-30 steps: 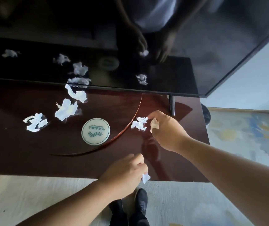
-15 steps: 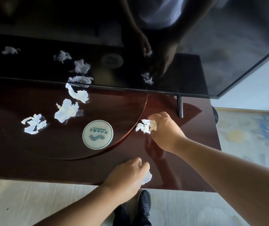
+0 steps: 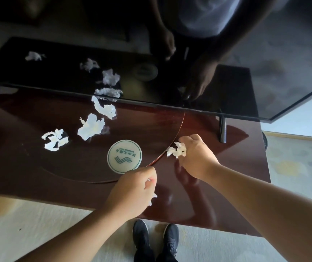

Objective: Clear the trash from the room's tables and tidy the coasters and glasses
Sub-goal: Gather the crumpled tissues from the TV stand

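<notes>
the right hand (image 3: 195, 156) pinches a crumpled tissue scrap (image 3: 176, 150) on the glossy dark table (image 3: 227, 186) beside the round coaster (image 3: 124, 156), the left hand (image 3: 132, 191) fisted on another scrap (image 3: 153, 196); featherlight, soft, graspable anywhere.

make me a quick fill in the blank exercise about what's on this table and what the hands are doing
1. The right hand is closed on a crumpled ____ scrap.
2. The round coaster lies flat on the table, just beyond the ____ hand.
3. Left of the coaster, ____ loose paper scraps lie on the table, among them the middle scrap.
4. Behind the scraps stands a dark ____ that reflects them.

Missing words: paper; left; three; television screen
</notes>
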